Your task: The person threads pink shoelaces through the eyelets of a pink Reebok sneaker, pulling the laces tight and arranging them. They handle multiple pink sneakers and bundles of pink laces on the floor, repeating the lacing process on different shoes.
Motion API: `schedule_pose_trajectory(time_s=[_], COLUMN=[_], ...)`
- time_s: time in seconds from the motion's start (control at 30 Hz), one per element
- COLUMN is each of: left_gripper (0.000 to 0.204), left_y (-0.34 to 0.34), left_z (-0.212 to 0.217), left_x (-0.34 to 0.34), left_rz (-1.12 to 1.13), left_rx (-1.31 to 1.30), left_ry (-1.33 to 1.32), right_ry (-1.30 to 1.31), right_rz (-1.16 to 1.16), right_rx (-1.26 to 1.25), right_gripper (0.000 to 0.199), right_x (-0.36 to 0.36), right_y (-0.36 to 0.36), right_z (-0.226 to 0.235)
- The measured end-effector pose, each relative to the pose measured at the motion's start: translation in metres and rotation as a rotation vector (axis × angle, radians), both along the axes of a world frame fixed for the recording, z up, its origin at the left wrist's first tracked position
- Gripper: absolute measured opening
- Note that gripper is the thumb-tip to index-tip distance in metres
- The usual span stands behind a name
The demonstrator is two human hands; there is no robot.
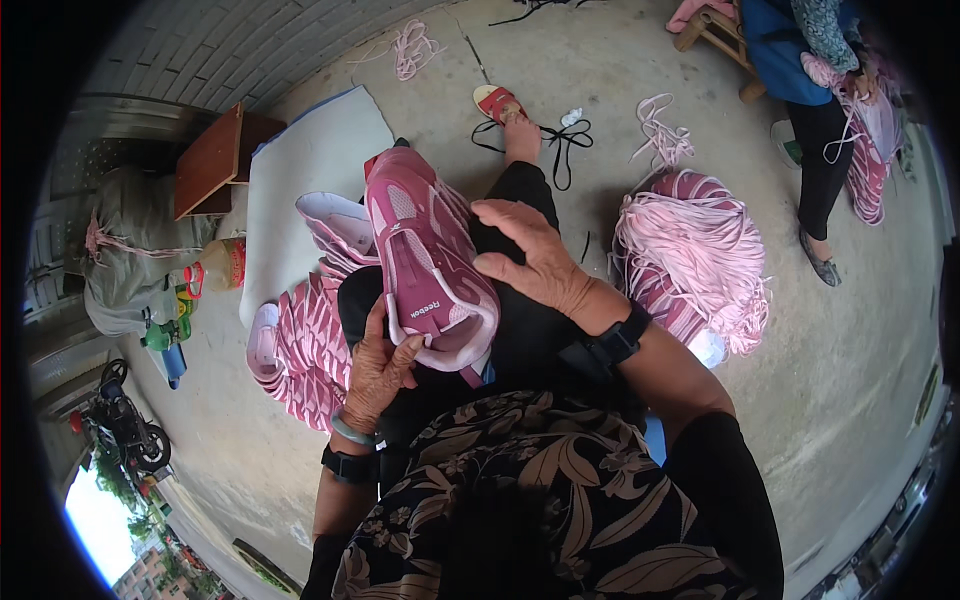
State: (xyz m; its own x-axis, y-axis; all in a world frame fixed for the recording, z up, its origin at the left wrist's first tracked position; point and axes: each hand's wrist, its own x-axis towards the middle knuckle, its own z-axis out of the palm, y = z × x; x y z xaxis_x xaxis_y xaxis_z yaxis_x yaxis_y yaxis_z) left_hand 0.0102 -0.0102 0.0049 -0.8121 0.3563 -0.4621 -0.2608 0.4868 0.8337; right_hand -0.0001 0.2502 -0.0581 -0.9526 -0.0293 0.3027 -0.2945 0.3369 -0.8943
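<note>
A mauve-pink sneaker (428, 235) lies across my lap, toe pointing away from me and its collar toward me. No lace shows in its front opening. My left hand (378, 375) grips the near left edge of the padded collar, thumb at the rim and fingers along the side. My right hand (535, 255) hovers at the shoe's right side, fingers apart and holding nothing; whether its thumb touches the shoe I cannot tell. Beside my left leg rests a row of nested pink-and-white shoe pieces (305, 345), partly hidden by my knee and arm.
On the right, a heap of pink laces (695, 240) covers more shoe pieces. Loose laces (660, 135) and a black lace (565, 150) lie on the concrete floor. A white board (300, 190) and a brown wooden box (212, 160) stand left. Another person (820, 80) handles pink shoes upper right.
</note>
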Motion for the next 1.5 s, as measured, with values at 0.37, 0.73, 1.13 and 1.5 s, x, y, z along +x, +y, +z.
schedule_pose_trajectory(time_s=[0.37, 0.73, 1.13, 1.5], left_gripper=[0.076, 0.080, 0.077, 0.083], left_y=[-0.006, -0.001, -0.008, 0.023], left_z=[0.004, 0.001, -0.005, 0.047], left_x=[-0.006, -0.005, 0.000, -0.030], left_rz=[0.024, 0.056, -0.092, -0.125], left_rx=[0.122, 0.089, 0.011, -0.202], left_ry=[-0.168, -0.147, 0.064, 0.718], right_ry=[-0.581, -0.535, -0.833, -0.505], right_rz=[-0.697, -0.476, -0.590, -0.089], right_rx=[0.704, 0.976, 0.922, -0.185], right_gripper=[0.013, 0.019, 0.015, 0.006], right_x=[0.055, 0.065, 0.068, -0.011], right_y=[0.192, 0.173, 0.181, 0.080], right_z=[-0.190, -0.197, -0.179, 0.038])
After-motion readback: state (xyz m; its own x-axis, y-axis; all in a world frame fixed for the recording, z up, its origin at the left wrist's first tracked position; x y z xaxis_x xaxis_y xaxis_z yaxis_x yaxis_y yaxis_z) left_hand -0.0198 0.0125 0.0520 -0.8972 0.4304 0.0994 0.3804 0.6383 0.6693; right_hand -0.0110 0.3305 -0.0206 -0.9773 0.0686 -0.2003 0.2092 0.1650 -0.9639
